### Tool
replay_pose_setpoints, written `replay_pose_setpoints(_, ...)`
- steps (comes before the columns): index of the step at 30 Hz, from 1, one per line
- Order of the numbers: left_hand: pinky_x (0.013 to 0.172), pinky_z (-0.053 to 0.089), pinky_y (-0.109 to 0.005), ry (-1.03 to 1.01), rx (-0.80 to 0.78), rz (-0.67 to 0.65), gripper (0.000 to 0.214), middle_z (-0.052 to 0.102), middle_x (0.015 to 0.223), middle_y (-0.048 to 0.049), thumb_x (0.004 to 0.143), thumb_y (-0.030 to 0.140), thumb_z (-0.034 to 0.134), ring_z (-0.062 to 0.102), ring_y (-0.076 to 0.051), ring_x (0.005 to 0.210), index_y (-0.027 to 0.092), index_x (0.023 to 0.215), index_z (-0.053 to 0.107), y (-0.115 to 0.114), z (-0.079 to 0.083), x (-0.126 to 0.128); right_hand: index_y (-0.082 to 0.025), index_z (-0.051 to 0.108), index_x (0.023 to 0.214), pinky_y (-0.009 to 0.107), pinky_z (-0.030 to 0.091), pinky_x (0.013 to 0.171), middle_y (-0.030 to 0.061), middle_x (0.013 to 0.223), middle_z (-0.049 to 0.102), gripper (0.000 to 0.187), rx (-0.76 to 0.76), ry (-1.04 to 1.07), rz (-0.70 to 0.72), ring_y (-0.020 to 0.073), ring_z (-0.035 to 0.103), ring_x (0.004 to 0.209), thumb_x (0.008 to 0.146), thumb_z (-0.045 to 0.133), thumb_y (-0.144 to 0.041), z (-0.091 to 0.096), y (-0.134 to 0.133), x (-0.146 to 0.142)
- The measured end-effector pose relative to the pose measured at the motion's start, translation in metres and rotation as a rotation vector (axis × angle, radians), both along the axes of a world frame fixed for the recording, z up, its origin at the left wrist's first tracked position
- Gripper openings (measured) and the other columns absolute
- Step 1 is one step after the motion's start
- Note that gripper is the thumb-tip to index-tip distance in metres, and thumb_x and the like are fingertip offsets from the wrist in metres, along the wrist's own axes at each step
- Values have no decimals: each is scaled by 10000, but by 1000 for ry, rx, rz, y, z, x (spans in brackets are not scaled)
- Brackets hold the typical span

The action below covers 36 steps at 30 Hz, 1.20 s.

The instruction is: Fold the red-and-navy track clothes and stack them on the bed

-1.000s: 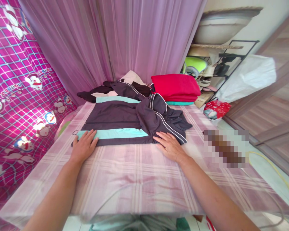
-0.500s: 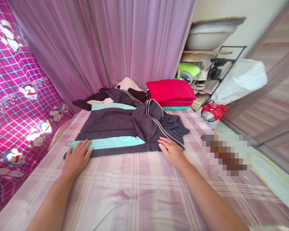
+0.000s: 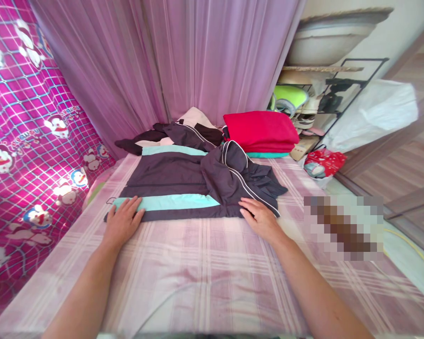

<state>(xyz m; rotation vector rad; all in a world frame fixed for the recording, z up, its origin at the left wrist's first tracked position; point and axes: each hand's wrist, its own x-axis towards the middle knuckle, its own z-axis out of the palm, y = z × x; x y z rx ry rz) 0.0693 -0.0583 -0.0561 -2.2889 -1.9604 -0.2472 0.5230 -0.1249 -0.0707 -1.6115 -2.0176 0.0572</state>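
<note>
A dark jacket (image 3: 169, 172) with mint-green bands and white piping lies spread on the plaid bed cover (image 3: 183, 254). Its sleeve is folded across the right part, and a black cord loop pokes out at the left corner. My left hand (image 3: 125, 221) rests flat on the jacket's near left corner, over the mint band, fingers spread. Near the right end, my right hand (image 3: 259, 216) lies with outstretched fingers on the dark cloth beside the white piping. Neither hand grips the fabric.
Behind the jacket lie a folded red garment pile (image 3: 261, 132) and crumpled dark and beige clothes (image 3: 194, 120). A purple curtain (image 3: 205, 56) hangs at the back, a pink patterned cloth (image 3: 38, 141) at left. A rack (image 3: 356, 82) stands right; a blurred-out item (image 3: 342, 228) lies at the right edge.
The view has shifted slightly, so the scene sits further right in the picture. Both hands stay flat on the jacket, which looks unchanged.
</note>
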Motion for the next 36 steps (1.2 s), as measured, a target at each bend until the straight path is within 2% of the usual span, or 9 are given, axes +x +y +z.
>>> replay_pose_setpoints(8,1147,287,-570,-9,0,-1,534,517,1502,-79,962,413,321,446,-305,1403,267,1432,527,0,0,1,-258,732,1194,446,528,1018,75,1251,706,389,6,-15,-7,241,657,1147,963,431,-345,1,-1,0)
replay_pose_setpoints(16,1171,271,-550,-11,-10,-11,545,519,1500,-83,962,409,317,434,-295,1415,234,1434,525,-1,1,2,-213,736,1170,432,528,1015,95,1239,710,402,27,-7,4,243,661,1142,965,422,-358,1,-2,-1)
replay_pose_setpoints(19,1173,268,-550,0,-18,-12,568,510,1506,-94,965,417,293,432,-305,1415,198,1436,525,-2,2,3,-227,717,1205,426,516,1027,84,1252,706,403,92,-15,-40,239,658,1147,969,412,-342,5,-4,-2)
replay_pose_setpoints(23,1160,284,-565,2,-17,-11,577,512,1501,-111,960,414,296,441,-320,1407,170,1421,542,-2,4,3,-194,721,1184,413,506,1021,101,1244,709,409,175,-77,-125,247,657,1147,973,396,-323,11,-4,-1)
replay_pose_setpoints(27,1161,292,-542,2,-1,-9,555,524,1494,-94,954,412,317,449,-304,1404,209,1417,547,0,2,1,-199,761,1063,409,551,921,105,1103,761,373,111,-96,-205,256,703,1028,949,421,-301,6,-1,4)
replay_pose_setpoints(30,1156,300,-541,5,20,-11,546,534,1485,-88,953,407,321,461,-298,1395,221,1412,551,1,-2,-1,-224,766,1040,392,558,897,83,1086,767,342,88,-52,-229,244,710,1004,930,450,-296,3,4,6)
replay_pose_setpoints(33,1157,297,-546,8,29,-13,547,537,1483,-86,952,404,326,463,-302,1393,214,1412,552,2,-5,-2,-250,767,1047,333,561,855,50,1068,774,323,78,2,-244,216,719,969,915,477,-299,13,12,7)
replay_pose_setpoints(36,1158,296,-545,12,31,-9,545,532,1488,-77,955,408,325,460,-299,1395,220,1415,548,3,-7,-3,-273,764,1073,304,554,797,32,1048,781,308,59,27,-309,211,728,903,904,513,-327,35,31,8)
